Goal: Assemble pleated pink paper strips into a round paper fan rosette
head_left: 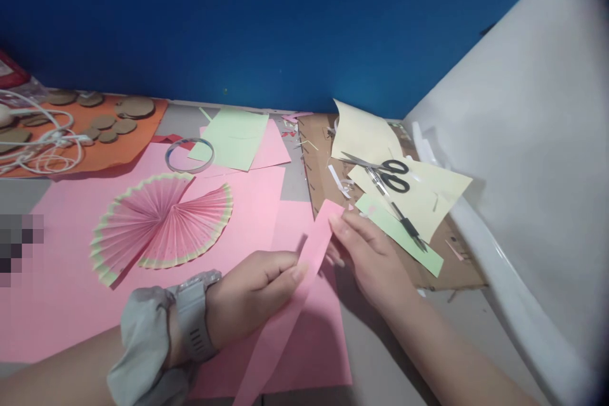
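Note:
A long pink paper strip (pixel 285 327) runs slantwise between my hands, its upper end raised and its lower end leaving the picture at the bottom. My left hand (pixel 259 285) pinches it along the middle with thumb on top. Near the top end, my right hand (pixel 366 250) grips the strip's edge between thumb and fingers, some of which are hidden behind it. Left of my hands, pleated paper fans (pixel 162 222) in pink with pale green-yellow rims lie on large pink sheets (pixel 61 304).
Scissors (pixel 394 176) and a pen (pixel 404 222) rest on cream paper (pixel 442 187) over cardboard (pixel 316 158). A tape roll (pixel 167 158) lies by green paper (pixel 233 136). Cardboard discs (pixel 136 106) and a white cable (pixel 61 139) cover orange paper (pixel 147 133). A blue wall (pixel 266 25) stands behind.

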Motion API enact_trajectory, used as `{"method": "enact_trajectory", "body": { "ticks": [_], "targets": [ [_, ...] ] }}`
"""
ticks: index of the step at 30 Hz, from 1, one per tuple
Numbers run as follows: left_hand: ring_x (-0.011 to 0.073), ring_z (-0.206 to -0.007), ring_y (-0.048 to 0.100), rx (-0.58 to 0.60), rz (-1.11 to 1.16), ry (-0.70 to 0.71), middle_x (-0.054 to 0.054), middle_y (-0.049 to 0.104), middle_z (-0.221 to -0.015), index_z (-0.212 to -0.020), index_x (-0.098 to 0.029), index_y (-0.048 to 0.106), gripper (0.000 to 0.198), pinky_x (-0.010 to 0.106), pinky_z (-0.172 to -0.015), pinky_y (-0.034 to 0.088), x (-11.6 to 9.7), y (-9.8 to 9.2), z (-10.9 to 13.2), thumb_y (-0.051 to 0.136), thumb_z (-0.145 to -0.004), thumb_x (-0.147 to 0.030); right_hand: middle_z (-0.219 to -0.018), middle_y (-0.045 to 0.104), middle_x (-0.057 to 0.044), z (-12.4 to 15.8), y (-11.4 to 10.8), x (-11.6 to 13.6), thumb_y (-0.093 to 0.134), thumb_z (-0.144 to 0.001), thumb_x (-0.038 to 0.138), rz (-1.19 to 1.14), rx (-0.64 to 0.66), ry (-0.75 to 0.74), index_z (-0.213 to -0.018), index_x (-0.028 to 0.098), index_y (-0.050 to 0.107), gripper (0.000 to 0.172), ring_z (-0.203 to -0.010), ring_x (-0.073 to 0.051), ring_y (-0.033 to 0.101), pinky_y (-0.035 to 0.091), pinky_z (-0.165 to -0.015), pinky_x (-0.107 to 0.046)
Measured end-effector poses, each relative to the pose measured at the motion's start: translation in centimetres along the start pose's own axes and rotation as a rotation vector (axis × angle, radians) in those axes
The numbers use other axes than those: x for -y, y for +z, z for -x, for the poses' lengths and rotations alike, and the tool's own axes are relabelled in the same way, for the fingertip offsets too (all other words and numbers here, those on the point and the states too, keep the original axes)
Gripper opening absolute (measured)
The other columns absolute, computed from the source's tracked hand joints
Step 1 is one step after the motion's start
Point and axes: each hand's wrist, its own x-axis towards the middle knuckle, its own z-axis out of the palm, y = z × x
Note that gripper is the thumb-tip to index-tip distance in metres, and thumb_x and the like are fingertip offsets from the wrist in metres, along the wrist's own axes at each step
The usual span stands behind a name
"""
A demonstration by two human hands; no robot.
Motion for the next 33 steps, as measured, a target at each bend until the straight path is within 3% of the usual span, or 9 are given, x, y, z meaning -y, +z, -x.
{"method": "enact_trajectory", "body": {
  "ticks": [7,12,14,18,22,27,33],
  "targets": [
    [0.0086,-0.054,0.025,0.021,-0.053,-0.016,-0.005,0.026,-0.059,-0.060,-0.018,0.027,0.035,0.022,-0.050,0.024,-0.1,0.1,0.1,0.030,-0.089,-0.037,-0.050,0.035,0.005,-0.5,-0.3,-0.6,0.045,-0.088,0.038,-0.045,-0.179,-0.051,-0.056,0.020,0.039,0.038,-0.047,-0.009,0.031,0.027,-0.048,-0.025],
    [0.0088,-0.055,0.026,-0.005,-0.032,-0.031,-0.005,0.026,-0.060,-0.060,-0.018,0.028,0.035,0.022,-0.051,0.025,-0.1,0.0,-0.1,0.030,-0.090,-0.036,-0.044,0.033,0.007,-0.6,-0.7,-0.4,0.041,-0.091,0.034,-0.261,-0.336,-0.121,-0.067,0.022,0.048,0.028,-0.043,-0.009,0.027,0.026,-0.047,-0.024],
    [0.0093,-0.058,0.030,-0.041,-0.013,-0.007,-0.005,0.029,-0.061,-0.061,-0.018,0.032,0.034,0.022,-0.054,0.027,0.0,0.0,-0.1,0.030,-0.090,-0.036,-0.044,0.033,0.007,-0.4,-0.7,-0.4,0.034,-0.092,0.039,-0.237,-0.247,-0.098,-0.067,0.021,0.049,0.034,-0.042,-0.009,0.027,0.024,-0.045,-0.023],
    [0.0107,-0.064,0.038,-0.087,0.004,0.031,-0.003,0.040,-0.066,-0.068,-0.016,0.043,0.031,0.022,-0.062,0.034,0.0,0.1,-0.1,0.030,-0.090,-0.033,-0.056,0.040,0.004,0.4,0.2,-0.4,0.042,-0.087,0.045,0.047,0.212,0.053,-0.064,0.019,0.049,0.036,-0.051,-0.010,0.036,0.030,-0.049,-0.024],
    [0.0119,-0.066,0.043,-0.105,-0.026,0.033,-0.001,0.048,-0.069,-0.071,-0.015,0.049,0.031,0.023,-0.064,0.037,0.0,0.3,-0.2,0.030,-0.090,-0.032,-0.058,0.034,0.004,0.8,1.1,-0.2,0.043,-0.086,0.048,0.233,0.223,0.102,-0.059,0.018,0.042,0.040,-0.053,-0.010,0.034,0.029,-0.049,-0.023],
    [0.0137,-0.070,0.049,-0.165,0.007,0.044,0.000,0.053,-0.071,-0.073,-0.014,0.052,0.030,0.023,-0.066,0.040,0.1,0.2,-0.2,0.032,-0.089,-0.029,-0.061,0.040,0.004,0.6,0.9,0.4,0.043,-0.088,0.043,0.096,0.356,0.112,-0.069,0.018,0.048,0.032,-0.055,-0.008,0.039,0.032,-0.051,-0.021],
    [0.0115,-0.068,0.052,-0.144,0.103,0.091,-0.001,0.057,-0.071,-0.071,-0.015,0.052,0.031,0.020,-0.066,0.040,-0.2,0.2,0.0,0.032,-0.091,-0.029,-0.055,0.043,0.006,0.9,0.7,0.5,0.050,-0.085,0.042,-0.007,0.487,0.254,-0.073,0.016,0.051,0.028,-0.048,-0.005,0.038,0.028,-0.043,-0.018]
  ]
}}
